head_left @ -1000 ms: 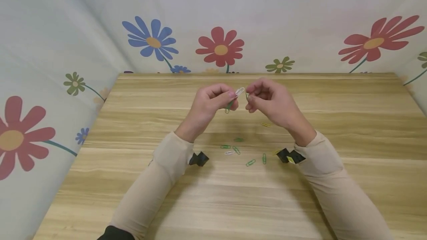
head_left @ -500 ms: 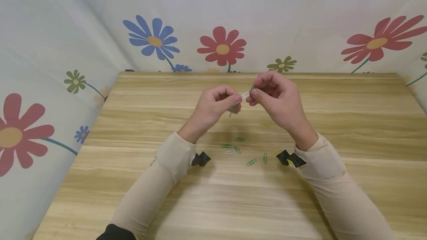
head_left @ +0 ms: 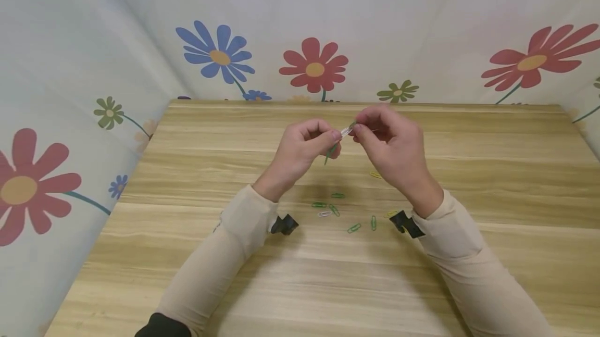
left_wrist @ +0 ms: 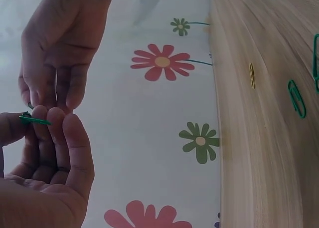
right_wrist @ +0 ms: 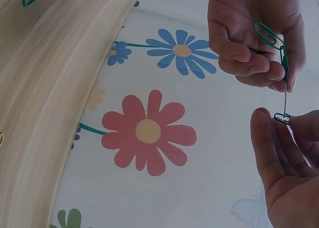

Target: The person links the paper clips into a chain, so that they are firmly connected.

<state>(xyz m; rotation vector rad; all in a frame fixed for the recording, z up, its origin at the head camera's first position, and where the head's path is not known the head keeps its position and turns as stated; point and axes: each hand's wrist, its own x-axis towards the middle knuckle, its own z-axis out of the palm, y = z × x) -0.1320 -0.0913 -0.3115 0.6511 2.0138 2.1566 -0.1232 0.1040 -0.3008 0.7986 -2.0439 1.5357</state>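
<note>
My left hand (head_left: 304, 144) pinches a white paper clip (head_left: 346, 132) between thumb and fingertips, above the far part of the table. Green paper clips (right_wrist: 266, 34) hang from its near end in a short chain, best seen in the right wrist view. Facing it, my right hand (head_left: 396, 141) pinches another green paper clip (right_wrist: 282, 118) between thumb and forefinger. This clip meets the white clip's free end; whether the wires are hooked together I cannot tell. In the left wrist view, fingers hide most of the join, with one green clip (left_wrist: 35, 120) showing.
Below the hands, several green paper clips (head_left: 354, 228) lie scattered on the wooden table (head_left: 309, 290). A white paper clip (head_left: 324, 214) lies among them. Two yellow clips are further right, one (head_left: 375, 175) partly behind the right hand. A flower-patterned wall covering (head_left: 262, 3) stands behind the table.
The right hand has brought its green clip against the white clip's end, closing the gap between the hands. Both hands have shifted slightly right. Clips on the table have stayed put.
</note>
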